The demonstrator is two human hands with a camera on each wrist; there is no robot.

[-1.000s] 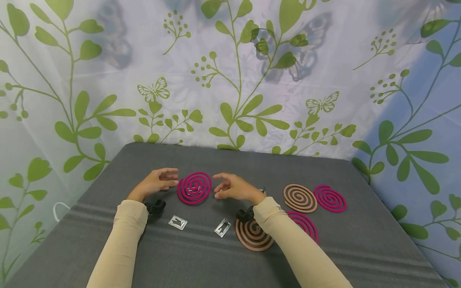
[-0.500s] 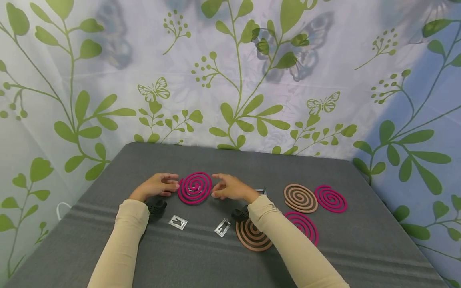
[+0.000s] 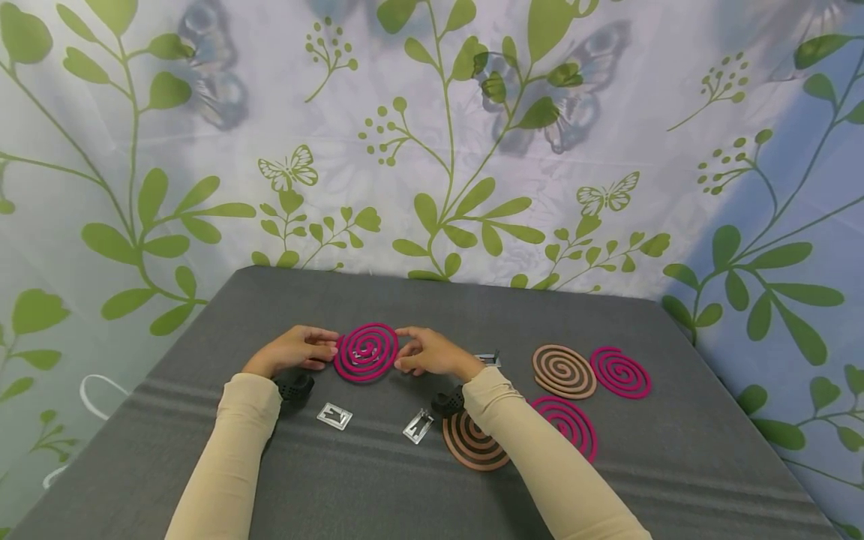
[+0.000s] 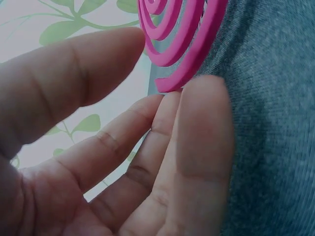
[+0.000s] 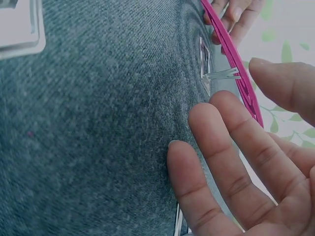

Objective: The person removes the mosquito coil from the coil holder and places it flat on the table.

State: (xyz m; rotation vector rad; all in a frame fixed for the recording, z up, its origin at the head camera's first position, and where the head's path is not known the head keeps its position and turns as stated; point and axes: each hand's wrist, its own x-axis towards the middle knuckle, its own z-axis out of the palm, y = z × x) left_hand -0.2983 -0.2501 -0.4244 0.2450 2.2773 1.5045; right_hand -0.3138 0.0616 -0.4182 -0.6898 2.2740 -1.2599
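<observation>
A pink mosquito coil (image 3: 367,349) rests on a small metal stand (image 5: 205,86), raised over the cloth on the stand's upright prong (image 5: 222,75). My left hand (image 3: 298,349) is at the coil's left edge, fingers loosely bent. In the left wrist view, its fingertips meet the outer end of the coil (image 4: 214,24), and the thumb lies across the gap from the other fingers. My right hand (image 3: 432,351) reaches the right edge, thumb and index finger spread either side of the rim, as the right wrist view shows.
Two more metal stands (image 3: 334,416) (image 3: 418,426) lie in front, and another (image 3: 489,359) sits by the right wrist. Brown coils (image 3: 563,370) and pink coils (image 3: 619,373) lie to the right, some partly under the right sleeve. A patterned curtain (image 3: 364,150) borders the grey table (image 3: 324,487).
Both hands have come slightly inward, the right one moving left, so their fingertips are now at the coil's rim. The coil has hardly moved.
</observation>
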